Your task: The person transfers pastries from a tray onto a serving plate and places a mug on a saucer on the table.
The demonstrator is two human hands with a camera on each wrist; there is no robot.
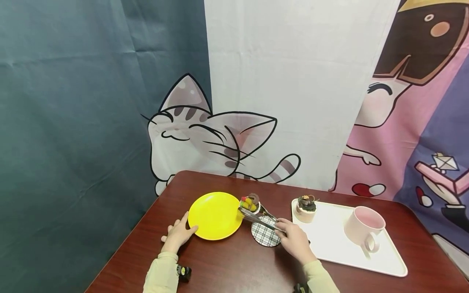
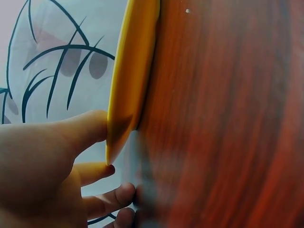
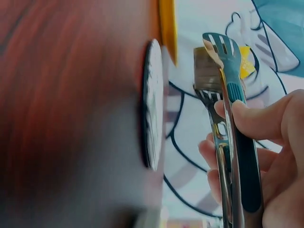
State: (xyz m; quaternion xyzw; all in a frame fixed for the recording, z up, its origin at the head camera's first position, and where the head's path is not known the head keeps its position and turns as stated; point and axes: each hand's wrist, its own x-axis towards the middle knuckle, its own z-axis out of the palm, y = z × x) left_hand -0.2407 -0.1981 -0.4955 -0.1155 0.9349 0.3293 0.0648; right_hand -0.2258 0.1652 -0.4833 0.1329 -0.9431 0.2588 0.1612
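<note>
My left hand [image 1: 178, 234] holds the near-left rim of a yellow plate [image 1: 215, 215], thumb on the rim and fingers at its outer side; the left wrist view shows this pinch on the plate [image 2: 135, 57]. My right hand [image 1: 294, 240] grips metal tongs [image 3: 244, 166] with dark handle inlays and fork-like tips. Between the tips is a small fruit-topped cake [image 1: 250, 202], raised off the table near the plate's right edge. In the right wrist view only part of the cake [image 3: 205, 71] shows behind the tongs. A round checked coaster [image 1: 264, 235] lies below the tongs.
On the right, a white tray [image 1: 329, 252] carries a pink mug [image 1: 355, 228] and a second small cake [image 1: 306, 211] with a dark top. All stand on a reddish-brown wooden table [image 1: 227, 264]. A printed cartoon curtain [image 1: 293, 81] hangs behind the table.
</note>
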